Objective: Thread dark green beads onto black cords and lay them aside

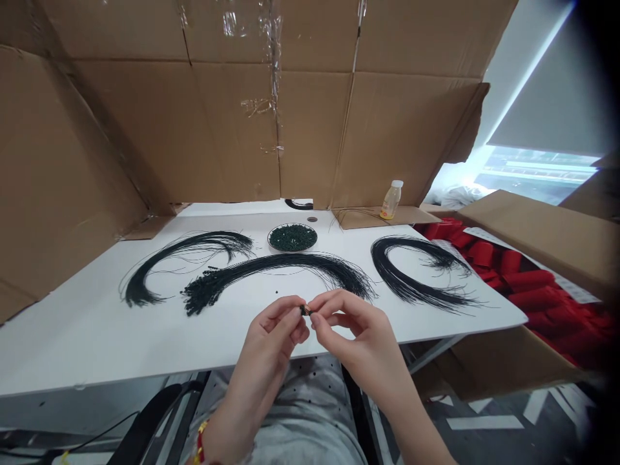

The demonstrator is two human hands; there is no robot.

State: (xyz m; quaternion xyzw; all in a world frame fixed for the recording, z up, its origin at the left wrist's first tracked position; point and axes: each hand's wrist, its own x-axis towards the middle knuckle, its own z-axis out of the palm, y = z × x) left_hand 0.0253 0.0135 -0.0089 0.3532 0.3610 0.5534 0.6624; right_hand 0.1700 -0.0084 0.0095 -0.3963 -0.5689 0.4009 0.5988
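My left hand (276, 332) and my right hand (351, 329) meet over the near edge of the white table (87, 329). Both pinch one small dark piece (305, 310) between their fingertips. Just beyond them lies a curved bundle of thin black cords (271, 268) with small dark beads at its left end. A second black bundle (181, 255) lies at the left and a third, curled one (416, 271) at the right. A shallow round dish of small dark green beads (292, 237) sits behind the middle bundle.
Tall cardboard sheets (217, 110) wall off the back and left of the table. A small bottle with yellow liquid (391, 199) stands at the back right. An open cardboard box of red items (523, 284) sits to the right of the table.
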